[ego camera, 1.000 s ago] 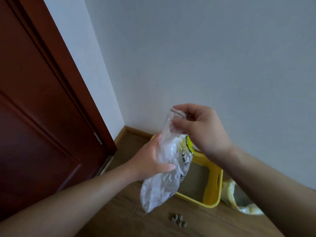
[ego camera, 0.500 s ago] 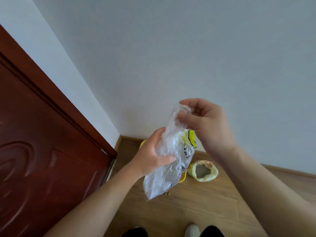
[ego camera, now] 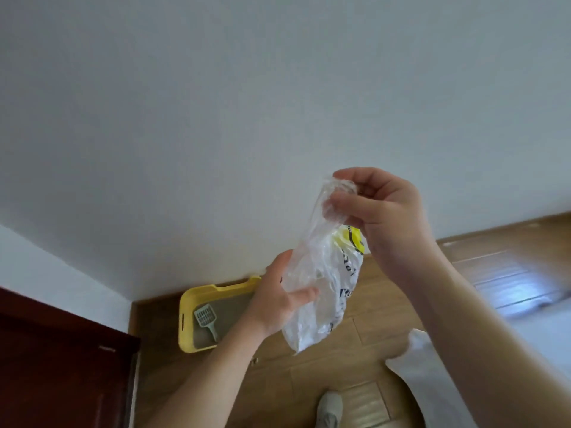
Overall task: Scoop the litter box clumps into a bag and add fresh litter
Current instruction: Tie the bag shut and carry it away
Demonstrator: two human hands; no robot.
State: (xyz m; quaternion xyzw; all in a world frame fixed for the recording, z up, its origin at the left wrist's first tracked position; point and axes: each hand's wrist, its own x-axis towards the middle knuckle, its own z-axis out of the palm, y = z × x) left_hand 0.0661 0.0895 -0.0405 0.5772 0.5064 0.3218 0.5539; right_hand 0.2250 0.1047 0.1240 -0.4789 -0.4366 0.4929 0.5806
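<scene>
litter box (ego camera: 216,287) now leftward, crumpled clear bag (ego camera: 321,273) (yellow print)

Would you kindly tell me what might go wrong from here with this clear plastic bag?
1. The thin clear plastic bag is bunched, its top pinched by the right hand; pulled open, it may tear.
2. The left hand grips it too, so none is free for the pale green slotted scoop lying in the yellow plastic litter box.
3. With the bag far above the box, clumps may spill onto the wooden floor.
</scene>
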